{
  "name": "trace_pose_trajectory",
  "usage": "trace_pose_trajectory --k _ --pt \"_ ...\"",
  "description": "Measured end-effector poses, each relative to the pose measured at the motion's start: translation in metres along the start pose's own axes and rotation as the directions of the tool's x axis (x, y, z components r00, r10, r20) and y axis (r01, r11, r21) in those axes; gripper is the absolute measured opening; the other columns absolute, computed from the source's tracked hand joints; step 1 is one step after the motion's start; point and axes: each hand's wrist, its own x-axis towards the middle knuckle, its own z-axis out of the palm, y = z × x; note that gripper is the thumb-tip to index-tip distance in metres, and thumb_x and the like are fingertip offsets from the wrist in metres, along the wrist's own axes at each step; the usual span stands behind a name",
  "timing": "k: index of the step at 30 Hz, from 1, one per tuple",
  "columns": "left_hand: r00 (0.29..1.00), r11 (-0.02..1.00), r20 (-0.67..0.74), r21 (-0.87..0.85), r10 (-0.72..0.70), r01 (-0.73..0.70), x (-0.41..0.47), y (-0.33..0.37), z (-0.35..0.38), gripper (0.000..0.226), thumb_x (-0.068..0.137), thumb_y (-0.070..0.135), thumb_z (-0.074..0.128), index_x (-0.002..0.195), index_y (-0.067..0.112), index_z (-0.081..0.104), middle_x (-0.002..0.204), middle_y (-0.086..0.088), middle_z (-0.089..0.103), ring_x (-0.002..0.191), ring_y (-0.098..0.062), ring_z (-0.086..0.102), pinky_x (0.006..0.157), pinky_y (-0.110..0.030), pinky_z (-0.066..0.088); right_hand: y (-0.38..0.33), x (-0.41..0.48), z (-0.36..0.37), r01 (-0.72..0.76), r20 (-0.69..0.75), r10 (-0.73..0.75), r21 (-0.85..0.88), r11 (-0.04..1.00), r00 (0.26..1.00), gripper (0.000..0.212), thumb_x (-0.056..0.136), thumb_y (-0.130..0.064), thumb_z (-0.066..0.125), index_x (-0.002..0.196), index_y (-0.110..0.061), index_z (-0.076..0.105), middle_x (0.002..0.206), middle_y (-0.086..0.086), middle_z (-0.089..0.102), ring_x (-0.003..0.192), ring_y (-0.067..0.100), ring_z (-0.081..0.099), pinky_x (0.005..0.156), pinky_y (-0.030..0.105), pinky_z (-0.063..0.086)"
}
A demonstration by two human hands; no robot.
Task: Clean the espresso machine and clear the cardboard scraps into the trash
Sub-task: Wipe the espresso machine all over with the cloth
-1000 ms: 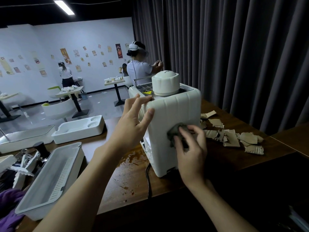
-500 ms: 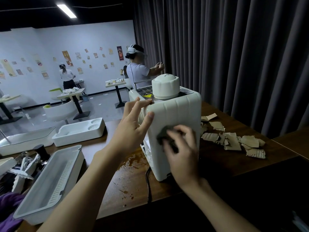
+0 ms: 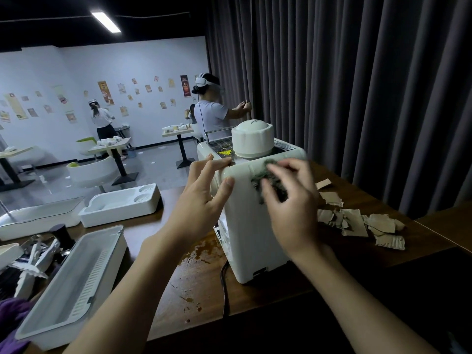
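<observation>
Dark curtain (image 3: 357,85); postered white wall (image 3: 76,72)

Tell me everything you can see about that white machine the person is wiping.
The espresso machine is a tall, boxy, glossy white appliance, plastic by its look, standing upright on the wooden table. A round white knob-like cap sits on top beside a yellow warning sticker. A black cord leaves its base. The left hand steadies its upper corner, while the right hand presses a dark cloth against the facing side. Cardboard scraps lie beside it.

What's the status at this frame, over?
Left hand braces espresso machine. Right hand presses grey cloth on its back. Cardboard scraps uncleared.
</observation>
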Motion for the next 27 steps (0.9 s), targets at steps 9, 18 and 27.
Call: trace_pose_trajectory --k 9,18,27 --pt "1.0 1.0 -0.021 -0.002 0.005 -0.006 0.002 -0.001 0.002 0.02 0.093 0.068 0.037 0.113 0.068 0.038 0.123 0.02 0.033 0.139 -0.021 0.037 0.105 -0.05 0.047 -0.019 0.01 0.008 -0.046 -0.047 0.047 0.02 0.999 0.998 0.025 0.085 -0.008 0.069 0.109 -0.004 0.07 0.109 0.011 0.058 0.105 0.021 0.053 0.095 0.023 0.042" --pt "0.991 0.995 -0.108 0.062 -0.075 0.082 -0.002 0.004 0.007 0.027 0.094 0.062 0.044 0.12 0.056 0.046 0.137 0.009 0.031 0.13 -0.023 0.042 0.101 -0.051 0.049 0.023 0.051 -0.022 -0.301 0.026 0.299 0.065 0.952 0.954 0.025 0.091 -0.021 0.066 0.113 -0.011 0.07 0.115 0.006 0.059 0.105 0.008 0.054 0.097 0.019 0.044" --pt "0.932 0.984 -0.317 -0.094 -0.175 0.153 0.004 0.026 0.025 0.052 0.074 0.064 0.065 0.121 0.043 0.057 0.111 0.015 0.058 0.114 -0.015 0.057 0.097 -0.044 0.051 0.025 0.062 -0.032 -0.516 0.15 0.494 0.228 0.826 0.857 0.015 0.09 -0.02 0.068 0.104 -0.017 0.07 0.095 -0.007 0.07 0.093 0.007 0.066 0.088 0.036 0.056"
